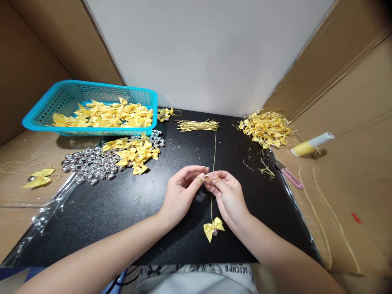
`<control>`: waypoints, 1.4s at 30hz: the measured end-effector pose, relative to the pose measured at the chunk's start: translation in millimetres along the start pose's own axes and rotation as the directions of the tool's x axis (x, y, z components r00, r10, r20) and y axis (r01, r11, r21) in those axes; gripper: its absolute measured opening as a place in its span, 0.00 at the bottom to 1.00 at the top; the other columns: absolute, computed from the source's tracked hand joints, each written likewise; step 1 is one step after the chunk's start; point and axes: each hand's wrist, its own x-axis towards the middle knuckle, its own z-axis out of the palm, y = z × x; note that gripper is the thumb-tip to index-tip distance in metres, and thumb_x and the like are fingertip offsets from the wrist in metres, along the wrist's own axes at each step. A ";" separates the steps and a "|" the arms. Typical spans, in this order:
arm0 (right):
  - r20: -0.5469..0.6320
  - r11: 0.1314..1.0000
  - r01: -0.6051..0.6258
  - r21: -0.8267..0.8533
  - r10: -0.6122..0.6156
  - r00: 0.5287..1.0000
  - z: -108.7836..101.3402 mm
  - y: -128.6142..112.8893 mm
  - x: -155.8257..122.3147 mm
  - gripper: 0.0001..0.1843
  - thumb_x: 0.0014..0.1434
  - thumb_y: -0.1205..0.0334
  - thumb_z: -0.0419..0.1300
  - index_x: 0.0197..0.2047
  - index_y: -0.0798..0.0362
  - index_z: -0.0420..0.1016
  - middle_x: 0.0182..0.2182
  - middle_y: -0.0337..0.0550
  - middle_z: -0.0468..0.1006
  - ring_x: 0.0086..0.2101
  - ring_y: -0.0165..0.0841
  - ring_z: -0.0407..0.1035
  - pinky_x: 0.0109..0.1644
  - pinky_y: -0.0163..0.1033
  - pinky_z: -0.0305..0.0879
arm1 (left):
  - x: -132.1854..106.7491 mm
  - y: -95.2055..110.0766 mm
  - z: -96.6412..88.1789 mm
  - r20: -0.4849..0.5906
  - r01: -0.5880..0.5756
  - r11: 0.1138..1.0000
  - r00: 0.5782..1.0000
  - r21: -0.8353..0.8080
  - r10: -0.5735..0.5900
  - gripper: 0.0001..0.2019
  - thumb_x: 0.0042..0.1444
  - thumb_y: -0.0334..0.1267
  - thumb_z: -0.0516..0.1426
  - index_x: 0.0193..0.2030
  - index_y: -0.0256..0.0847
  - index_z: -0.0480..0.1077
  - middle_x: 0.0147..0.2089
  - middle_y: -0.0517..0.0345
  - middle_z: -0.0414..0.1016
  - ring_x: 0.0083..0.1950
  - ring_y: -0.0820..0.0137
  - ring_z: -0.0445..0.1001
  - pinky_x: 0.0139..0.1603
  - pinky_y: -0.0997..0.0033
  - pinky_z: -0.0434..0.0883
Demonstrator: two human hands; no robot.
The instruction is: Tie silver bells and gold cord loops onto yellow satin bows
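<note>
My left hand point(183, 188) and my right hand point(228, 191) meet over the middle of the black board. Both pinch a thin gold cord point(214, 153), which makes a small loop between the fingertips. One stretch of the cord runs away from me toward the bundle of cords. The other hangs toward me and ends at a yellow ribbon bow point(213, 228) with a small silvery bell or bead on it. The bow lies on the board between my forearms. Exactly how the cord crosses at the fingertips is hidden.
A turquoise basket point(101, 130) of yellow bows stands back left, with silvery beads point(92, 163) and loose bows point(137, 153) before it. Cut gold cords point(197, 125) lie at the back. Finished-looking bows point(266, 128) are heaped right, near pink-handled scissors point(292, 177) and a tube point(312, 144).
</note>
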 end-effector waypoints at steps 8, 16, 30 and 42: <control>0.085 0.949 0.278 -0.151 -0.268 0.960 -2.9 -1.3 -1.8 0.11 0.42 0.63 0.75 0.26 0.54 0.77 0.25 0.39 0.82 0.27 0.28 0.77 0.34 0.33 0.76 | 0.2 6.0 -6.4 0.087 -0.181 0.924 0.983 0.336 0.161 0.09 0.59 0.41 0.59 0.33 0.38 0.76 0.32 0.56 0.76 0.34 0.69 0.73 0.36 0.71 0.68; 0.071 0.964 0.238 -0.116 -0.231 0.970 -2.1 -2.5 -0.5 0.12 0.41 0.62 0.75 0.25 0.55 0.76 0.25 0.39 0.82 0.26 0.27 0.76 0.32 0.31 0.75 | -0.8 10.8 -5.0 0.148 -0.297 0.847 0.955 0.440 0.258 0.06 0.59 0.35 0.58 0.32 0.38 0.76 0.29 0.58 0.76 0.29 0.73 0.67 0.31 0.73 0.64; 0.117 0.899 0.374 -0.231 -0.356 0.927 -4.2 -1.3 -3.0 0.08 0.47 0.63 0.72 0.27 0.53 0.76 0.28 0.39 0.82 0.25 0.28 0.75 0.34 0.35 0.75 | -0.1 11.9 -10.3 0.286 -0.550 0.600 0.828 0.581 0.483 0.02 0.57 0.33 0.59 0.35 0.40 0.74 0.30 0.59 0.77 0.31 0.71 0.70 0.34 0.71 0.68; 0.114 0.887 0.378 -0.266 -0.360 0.926 -5.0 -1.1 -3.7 0.08 0.47 0.63 0.72 0.27 0.53 0.77 0.26 0.39 0.82 0.27 0.30 0.76 0.32 0.35 0.75 | 0.1 13.2 -12.4 0.271 -0.552 0.574 0.820 0.605 0.504 0.02 0.58 0.33 0.61 0.35 0.41 0.75 0.29 0.60 0.78 0.30 0.72 0.71 0.33 0.72 0.68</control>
